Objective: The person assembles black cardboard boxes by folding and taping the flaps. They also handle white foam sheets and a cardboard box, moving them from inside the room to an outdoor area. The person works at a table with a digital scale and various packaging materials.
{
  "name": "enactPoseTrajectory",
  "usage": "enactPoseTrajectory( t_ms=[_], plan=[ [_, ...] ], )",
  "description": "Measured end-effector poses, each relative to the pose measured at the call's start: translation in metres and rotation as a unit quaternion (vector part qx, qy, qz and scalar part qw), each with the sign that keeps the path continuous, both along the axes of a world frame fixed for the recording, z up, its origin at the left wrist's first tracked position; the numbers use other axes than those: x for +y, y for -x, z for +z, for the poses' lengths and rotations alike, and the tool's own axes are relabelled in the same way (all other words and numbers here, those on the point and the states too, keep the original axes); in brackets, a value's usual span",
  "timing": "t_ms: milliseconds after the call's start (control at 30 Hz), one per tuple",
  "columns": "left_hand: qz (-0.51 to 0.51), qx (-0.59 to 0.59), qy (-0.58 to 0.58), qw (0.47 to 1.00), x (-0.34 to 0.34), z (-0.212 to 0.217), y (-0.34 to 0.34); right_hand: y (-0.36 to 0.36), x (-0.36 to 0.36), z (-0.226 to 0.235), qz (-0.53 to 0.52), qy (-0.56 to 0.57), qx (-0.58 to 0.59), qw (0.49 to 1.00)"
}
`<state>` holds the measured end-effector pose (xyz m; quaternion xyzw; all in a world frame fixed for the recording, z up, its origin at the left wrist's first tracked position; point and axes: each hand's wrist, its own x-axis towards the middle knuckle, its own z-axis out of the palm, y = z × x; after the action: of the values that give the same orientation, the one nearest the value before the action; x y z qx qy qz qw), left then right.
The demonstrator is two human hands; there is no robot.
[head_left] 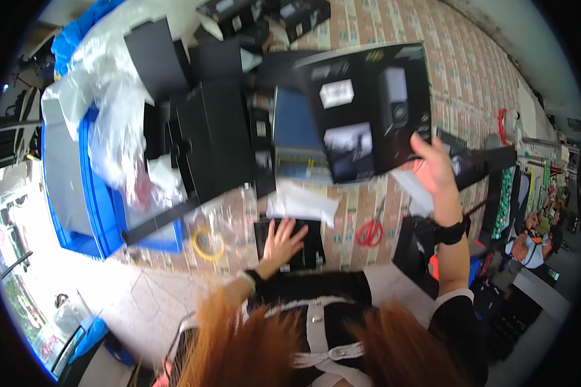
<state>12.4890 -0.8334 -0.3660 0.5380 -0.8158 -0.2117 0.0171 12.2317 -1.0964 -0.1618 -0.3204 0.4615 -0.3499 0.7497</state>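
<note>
The right hand (436,169) grips a big black box (368,109), lifted above the patterned table (471,71). Below the box, the left hand (283,240) lies flat and released on a black sheet (311,248). Red scissors (369,231) lie right of the sheet; packing looks only partly done.

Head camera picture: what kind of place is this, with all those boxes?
Probably a packing workshop. The right hand lifts a black printed box, more black boxes crowd the table, and red scissors and a yellow tape roll lie nearby.
</note>
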Motion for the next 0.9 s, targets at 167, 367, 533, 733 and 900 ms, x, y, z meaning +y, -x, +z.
enactPoseTrajectory(
  t_ms=[167, 367, 533, 733, 900],
  plan=[
    [0.051, 0.159, -0.127, 0.978, 0.027, -0.033, -0.008, -0.023, 0.196, -0.085, 0.073, -0.326, -0.049, 0.941],
    [0.513, 0.507, -0.207, 0.661, -0.004, 0.012, -0.058, -0.061, 0.287, -0.186, 0.024, -0.402, 0.054, 0.914],
    [0.334, 0.270, 0.117, 0.895, 0.007, 0.058, -0.031, -0.070, 0.293, -0.205, 0.052, -0.376, 0.156, 0.912],
    [-0.071, -0.022, 0.030, 0.997, 0.015, 0.009, -0.021, -0.056, 0.118, -0.080, 0.472, 0.127, 0.274, 0.829],
    [-0.093, -0.032, 0.018, 0.995, 0.017, -0.005, -0.026, -0.113, -0.103, -0.002, 0.176, 0.478, 0.480, 0.714]
  ],
)
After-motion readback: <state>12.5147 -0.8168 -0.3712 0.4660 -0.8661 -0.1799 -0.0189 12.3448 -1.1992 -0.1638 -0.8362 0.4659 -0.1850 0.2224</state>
